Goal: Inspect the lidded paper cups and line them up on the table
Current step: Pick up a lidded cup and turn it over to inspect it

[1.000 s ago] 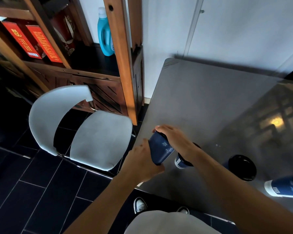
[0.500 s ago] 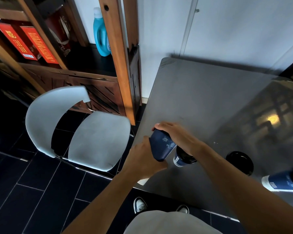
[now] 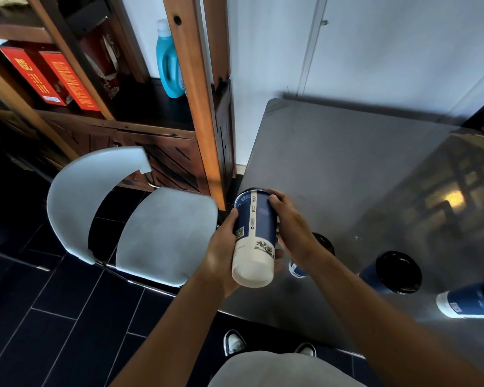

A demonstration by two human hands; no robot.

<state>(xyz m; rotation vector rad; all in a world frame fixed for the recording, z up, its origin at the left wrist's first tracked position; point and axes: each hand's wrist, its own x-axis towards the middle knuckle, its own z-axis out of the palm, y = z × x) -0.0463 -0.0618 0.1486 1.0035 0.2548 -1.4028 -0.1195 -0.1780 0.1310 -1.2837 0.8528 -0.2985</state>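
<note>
Cup (image 3: 254, 238) is held tipped over above the near left edge of the table (image 3: 347, 169), white base toward the camera, dark lid end pointed away. Left hand (image 3: 221, 255) is wrapped round the lower white part from the left side. Right hand (image 3: 291, 227) is curled round the blue upper part, thumb near the lid rim.

Nearest: shoes (image 3: 234, 343) on dark floor tiles (image 3: 67, 317) below the table edge. Just behind the right wrist a second cup (image 3: 298, 268) is partly hidden. Further right a third cup (image 3: 397, 272) with a black lid is seen upright; whether cups two and three touch cannot be told. At the right frame edge a fourth cup (image 3: 470, 303) is seen, cut off.

Left of the table: white chair (image 3: 140, 219). Behind it: wooden shelf (image 3: 196, 107) with a blue bottle (image 3: 169, 62) and red boxes (image 3: 51, 76). White wall (image 3: 375, 46) at the back.
</note>
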